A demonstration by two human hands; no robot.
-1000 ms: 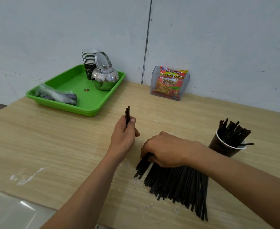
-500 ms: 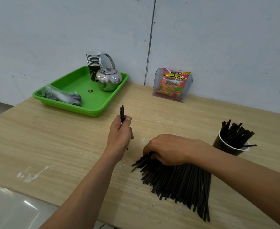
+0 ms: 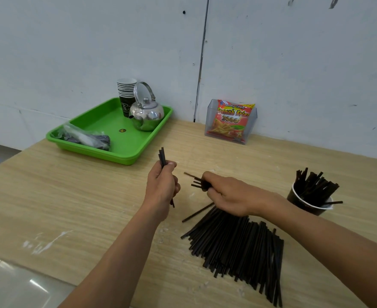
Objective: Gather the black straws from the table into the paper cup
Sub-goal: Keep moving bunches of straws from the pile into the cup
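Wooden surface [image 3: 83,196] carries the black straws [image 3: 238,245] piled near the part-filled paper cup [image 3: 303,204]; left grip [image 3: 162,187] clenches a few upright, right grip [image 3: 229,195] grasps a splayed bunch above the pile; risk: uneven ends likely snag the cup rim or slip free.

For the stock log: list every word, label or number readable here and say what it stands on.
"Kentang Goreng": top of the snack packet.
"French Fries": large letters on the same packet.
"2000": below that, on the same packet.
White print on the bottom cup of the paper cup stack: too blurred to read.
Round sticker on the green tray: too small to read.
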